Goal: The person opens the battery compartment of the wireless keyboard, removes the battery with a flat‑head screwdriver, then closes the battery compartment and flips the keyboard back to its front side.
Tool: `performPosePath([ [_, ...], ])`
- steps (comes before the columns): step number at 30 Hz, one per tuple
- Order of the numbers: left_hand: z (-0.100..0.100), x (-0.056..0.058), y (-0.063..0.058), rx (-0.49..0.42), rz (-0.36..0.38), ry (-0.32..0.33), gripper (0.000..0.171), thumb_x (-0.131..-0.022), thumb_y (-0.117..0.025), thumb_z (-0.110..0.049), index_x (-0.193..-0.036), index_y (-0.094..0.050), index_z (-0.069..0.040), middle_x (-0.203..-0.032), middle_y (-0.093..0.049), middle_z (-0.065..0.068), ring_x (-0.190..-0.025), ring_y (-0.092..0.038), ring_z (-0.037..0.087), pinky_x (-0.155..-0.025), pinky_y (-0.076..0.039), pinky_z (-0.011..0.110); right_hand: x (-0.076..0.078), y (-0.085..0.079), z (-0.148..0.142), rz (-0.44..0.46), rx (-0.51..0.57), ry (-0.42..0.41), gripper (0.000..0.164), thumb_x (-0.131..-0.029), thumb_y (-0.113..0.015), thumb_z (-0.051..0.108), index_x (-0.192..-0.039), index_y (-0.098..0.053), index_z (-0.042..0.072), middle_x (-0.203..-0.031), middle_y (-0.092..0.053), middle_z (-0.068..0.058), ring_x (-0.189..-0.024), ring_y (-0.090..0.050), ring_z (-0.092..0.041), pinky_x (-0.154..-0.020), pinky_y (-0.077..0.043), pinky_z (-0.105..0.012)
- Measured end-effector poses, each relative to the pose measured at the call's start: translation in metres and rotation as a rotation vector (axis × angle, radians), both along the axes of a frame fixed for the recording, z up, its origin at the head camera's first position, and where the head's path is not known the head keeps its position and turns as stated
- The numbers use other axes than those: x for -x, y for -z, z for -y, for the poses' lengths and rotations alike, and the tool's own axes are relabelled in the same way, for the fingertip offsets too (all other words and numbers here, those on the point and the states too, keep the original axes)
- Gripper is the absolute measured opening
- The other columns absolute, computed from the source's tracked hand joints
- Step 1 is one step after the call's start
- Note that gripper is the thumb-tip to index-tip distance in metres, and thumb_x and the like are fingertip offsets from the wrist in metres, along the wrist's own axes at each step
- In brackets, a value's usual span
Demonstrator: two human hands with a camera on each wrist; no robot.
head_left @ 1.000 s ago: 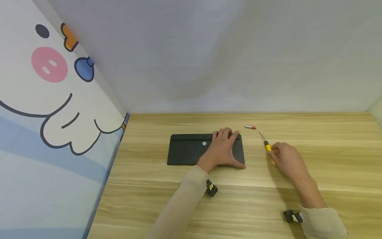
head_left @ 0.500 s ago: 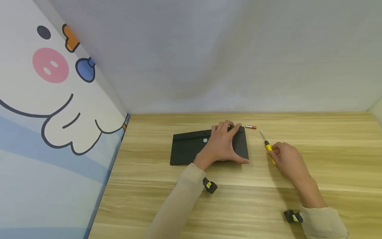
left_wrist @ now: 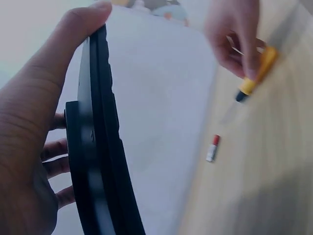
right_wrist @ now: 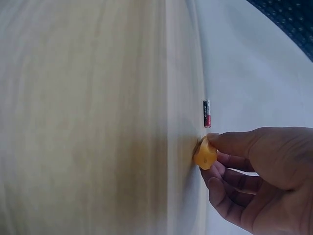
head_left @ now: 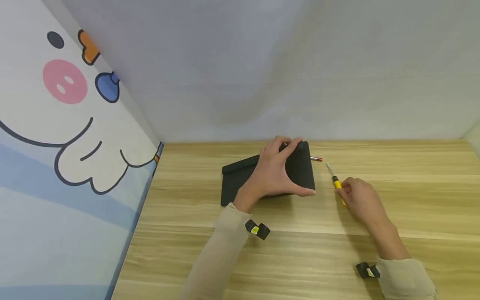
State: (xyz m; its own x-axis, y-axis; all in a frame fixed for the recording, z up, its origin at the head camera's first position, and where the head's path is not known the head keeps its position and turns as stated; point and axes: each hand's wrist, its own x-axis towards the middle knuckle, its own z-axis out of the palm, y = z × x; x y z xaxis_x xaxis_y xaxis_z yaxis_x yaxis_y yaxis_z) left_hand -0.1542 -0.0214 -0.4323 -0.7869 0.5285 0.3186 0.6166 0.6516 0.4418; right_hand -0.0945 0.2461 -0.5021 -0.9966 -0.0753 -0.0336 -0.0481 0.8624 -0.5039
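My left hand (head_left: 268, 175) grips a black keyboard (head_left: 234, 183) across its right part, thumb at the near edge and fingers over the far edge. The underside faces up. Its right end is raised and tilted, while the left end stays low at the tabletop. In the left wrist view the keyboard (left_wrist: 98, 129) shows edge-on with its keys on the far side. My right hand (head_left: 363, 204) pinches the yellow handle of a screwdriver (head_left: 337, 184) between thumb and fingers, its metal shaft pointing away from me, low over the table.
A small red and silver battery (head_left: 317, 159) lies behind the screwdriver tip, partly covered by the keyboard's raised corner in the head view. The wooden table (head_left: 300, 262) meets a pale wall (head_left: 300, 83) at the back and a cartoon-printed panel (head_left: 108, 154) on the left.
The left hand has lifted the keyboard's right end off the table and moved it away from me, tilting it. The right hand and screwdriver have stayed in place.
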Motion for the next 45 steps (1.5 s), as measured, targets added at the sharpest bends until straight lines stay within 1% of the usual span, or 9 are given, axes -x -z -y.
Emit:
performPosePath([
  [6,0.006,0.001,-0.018,-0.144,-0.007,0.040,0.131,-0.049,-0.098,-0.059,-0.160,-0.037,-0.025,-0.138,-0.046,0.005,-0.122,-0.046,0.018,-0.108,-0.043,0.043,0.001,-0.001,-0.001,-0.020,0.003,-0.008,0.028,-0.098,-0.067,0.014,-0.105,-0.067,-0.013,-0.092,-0.069,-0.027,-0.080,-0.068,-0.034,-0.067,-0.058,-0.046],
  [15,0.022,-0.001,-0.036,-0.387,0.165,0.090,0.126,-0.053,-0.101,-0.035,-0.160,-0.035,-0.029,-0.141,-0.041,0.006,-0.128,-0.040,0.018,-0.107,-0.046,0.039,0.005,0.001,-0.005,-0.009,0.008,-0.022,0.029,-0.099,-0.067,0.016,-0.105,-0.067,-0.013,-0.094,-0.070,-0.027,-0.082,-0.068,-0.036,-0.070,-0.058,-0.049],
  [16,0.025,0.000,-0.037,-0.419,0.172,0.102,0.125,-0.054,-0.101,-0.036,-0.160,-0.036,-0.028,-0.140,-0.041,0.007,-0.127,-0.040,0.018,-0.107,-0.045,0.038,0.006,0.000,-0.006,-0.002,0.008,-0.024,0.030,-0.099,-0.067,0.017,-0.105,-0.067,-0.013,-0.094,-0.070,-0.027,-0.082,-0.069,-0.036,-0.070,-0.058,-0.049],
  [19,0.032,0.003,-0.041,-0.512,0.176,0.131,0.123,-0.055,-0.094,-0.061,-0.159,-0.038,-0.025,-0.139,-0.043,0.008,-0.125,-0.043,0.018,-0.107,-0.045,0.035,0.007,0.000,-0.007,0.015,0.013,-0.027,0.031,-0.099,-0.066,0.017,-0.105,-0.068,-0.013,-0.094,-0.071,-0.027,-0.082,-0.069,-0.035,-0.070,-0.059,-0.048],
  [22,0.039,0.004,-0.047,-0.567,0.162,0.135,0.128,-0.055,-0.077,-0.087,-0.157,-0.040,-0.021,-0.139,-0.045,0.010,-0.124,-0.046,0.020,-0.105,-0.046,0.036,0.009,-0.002,-0.009,0.024,0.018,-0.030,0.031,-0.099,-0.066,0.018,-0.106,-0.068,-0.013,-0.095,-0.072,-0.027,-0.082,-0.070,-0.034,-0.069,-0.059,-0.047],
  [24,0.042,0.004,-0.050,-0.582,0.150,0.131,0.133,-0.053,-0.069,-0.095,-0.157,-0.040,-0.017,-0.139,-0.046,0.012,-0.122,-0.047,0.021,-0.103,-0.048,0.038,0.009,-0.002,-0.010,0.031,0.026,-0.033,0.032,-0.099,-0.065,0.018,-0.106,-0.068,-0.013,-0.095,-0.072,-0.027,-0.082,-0.070,-0.034,-0.069,-0.060,-0.046],
  [35,0.057,0.000,-0.051,-0.788,0.171,0.227,0.135,-0.060,-0.076,-0.086,-0.154,-0.035,0.002,-0.142,-0.042,0.024,-0.128,-0.045,0.023,-0.108,-0.048,0.048,0.011,-0.011,-0.009,-0.022,0.035,-0.039,0.033,-0.100,-0.063,0.017,-0.110,-0.068,-0.014,-0.097,-0.071,-0.029,-0.084,-0.070,-0.036,-0.074,-0.060,-0.052],
  [39,0.058,-0.002,-0.050,-0.823,0.165,0.238,0.135,-0.060,-0.077,-0.084,-0.153,-0.034,0.003,-0.143,-0.041,0.025,-0.128,-0.046,0.021,-0.108,-0.048,0.047,0.013,-0.014,-0.006,-0.079,0.022,-0.077,0.035,-0.099,-0.066,0.018,-0.116,-0.067,-0.012,-0.099,-0.069,-0.027,-0.088,-0.069,-0.038,-0.077,-0.058,-0.055],
  [45,0.058,-0.004,-0.046,-0.894,0.181,0.249,0.135,-0.060,-0.080,-0.081,-0.153,-0.032,0.005,-0.145,-0.040,0.025,-0.127,-0.047,0.018,-0.108,-0.049,0.044,0.017,-0.023,0.005,-0.079,0.029,-0.157,0.049,-0.098,-0.070,0.027,-0.132,-0.060,-0.008,-0.113,-0.066,-0.024,-0.102,-0.067,-0.040,-0.086,-0.057,-0.057],
])
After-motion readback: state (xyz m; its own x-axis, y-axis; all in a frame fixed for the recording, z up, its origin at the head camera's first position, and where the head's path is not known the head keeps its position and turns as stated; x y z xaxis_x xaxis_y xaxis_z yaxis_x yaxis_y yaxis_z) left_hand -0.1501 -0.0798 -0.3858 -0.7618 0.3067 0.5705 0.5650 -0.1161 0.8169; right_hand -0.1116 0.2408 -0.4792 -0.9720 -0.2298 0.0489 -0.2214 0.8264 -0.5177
